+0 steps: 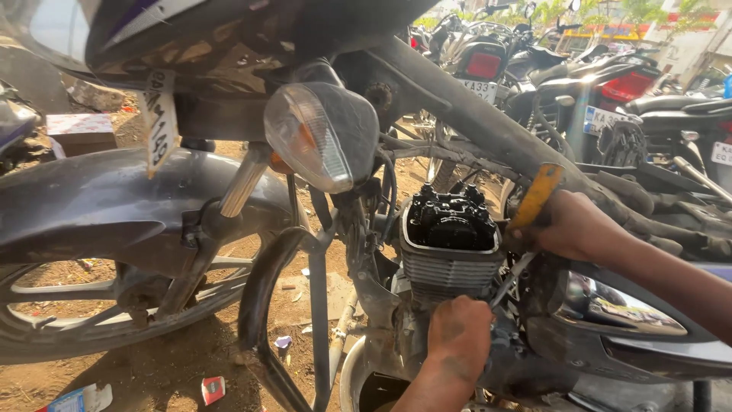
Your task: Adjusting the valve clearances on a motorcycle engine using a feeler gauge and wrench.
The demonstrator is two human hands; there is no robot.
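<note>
Inside open cylinder head (450, 221): black rocker parts (451, 210).

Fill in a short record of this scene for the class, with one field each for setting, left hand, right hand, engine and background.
setting: motorcycle on dirt ground
left hand: left hand low against the engine, grimy
right hand: right hand grips a yellow-handled tool
engine: engine top open, finned cylinder below
front: turn signal, front wheel
background: parked motorcycles
</note>
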